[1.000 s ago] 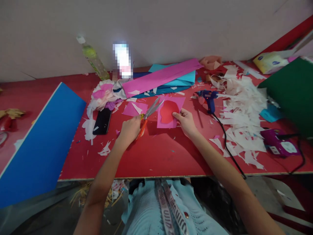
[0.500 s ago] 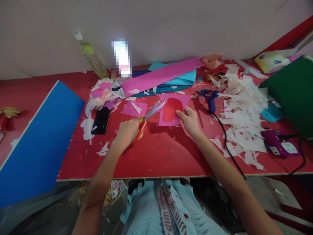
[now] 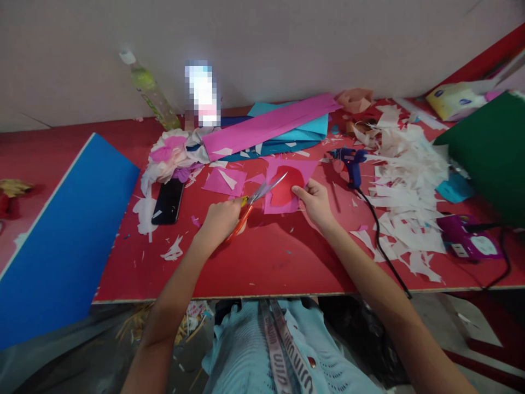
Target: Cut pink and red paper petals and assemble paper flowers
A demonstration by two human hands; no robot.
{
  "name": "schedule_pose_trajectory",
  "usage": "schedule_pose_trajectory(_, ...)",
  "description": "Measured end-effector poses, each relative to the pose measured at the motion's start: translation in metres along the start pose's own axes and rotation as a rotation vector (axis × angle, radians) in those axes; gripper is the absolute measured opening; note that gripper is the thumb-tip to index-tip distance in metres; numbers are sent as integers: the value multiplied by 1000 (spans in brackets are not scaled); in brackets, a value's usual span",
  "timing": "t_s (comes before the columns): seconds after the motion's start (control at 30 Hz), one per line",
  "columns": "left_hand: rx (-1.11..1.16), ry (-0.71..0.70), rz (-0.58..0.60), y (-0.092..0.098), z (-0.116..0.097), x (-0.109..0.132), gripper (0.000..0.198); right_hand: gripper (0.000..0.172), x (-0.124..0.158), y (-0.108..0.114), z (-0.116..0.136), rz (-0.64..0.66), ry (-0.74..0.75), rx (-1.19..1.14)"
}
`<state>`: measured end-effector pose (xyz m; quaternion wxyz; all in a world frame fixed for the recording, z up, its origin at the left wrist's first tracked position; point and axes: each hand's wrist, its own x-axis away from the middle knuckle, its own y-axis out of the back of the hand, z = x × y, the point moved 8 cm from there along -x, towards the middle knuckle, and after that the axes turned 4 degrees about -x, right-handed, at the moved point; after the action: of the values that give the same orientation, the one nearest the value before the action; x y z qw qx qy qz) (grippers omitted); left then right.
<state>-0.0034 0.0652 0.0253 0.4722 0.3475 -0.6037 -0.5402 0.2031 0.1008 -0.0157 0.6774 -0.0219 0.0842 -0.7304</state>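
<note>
Looking down from the head camera, the only view: seeing scissors (image 3: 257, 193) pushed farther over a pink sheet (image 3: 307, 168) than half a second ago. Reaching only its left margin then, with both blades visible and parted; lying across that margin now, with one blade tip over the red rounded shape (image 3: 282, 192) in the middle. Appearing to straddle the paper, one blade above and one beneath, though hard to confirm at this size. Suggesting, as a judgement, a cut under way at the left margin, close to the red outline. Impossible to tell whether layered on top or cut through, that red.

Gripping the scissors by the orange and yellow handles with the left hand (image 3: 220, 223), fingers curled tight, blades aimed away and to the right, forearm slanting in from the lower left. Pinching the sheet's right side with the right hand (image 3: 318, 203), thumb on top at the edge of the red, fingers mostly hidden, forearm slanting in from the lower right.

Holding the sheet at centre, seemingly raised off the red table (image 3: 262, 262), judging by the shadow below. Lying just left of it, a pink scrap (image 3: 214, 184); resting near the right hand, a blue glue gun (image 3: 351, 162).
</note>
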Motion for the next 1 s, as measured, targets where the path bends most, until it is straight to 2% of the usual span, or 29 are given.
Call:
schedule_pose_trajectory(0.17, 7, -5, -8, 0, -1, -2, 34, 16, 0, 0, 0, -4, 3, -42)
schedule_pose_trajectory(0.53, 13, 6, -1, -3, -2, -2, 38, 14, 1, 1, -6, -15, -19, -82)
schedule_pose_trajectory(1.0, -11, 39, 26, -7, 1, -4, 31, 19, 0, 3, -14, -26, -68, -73)
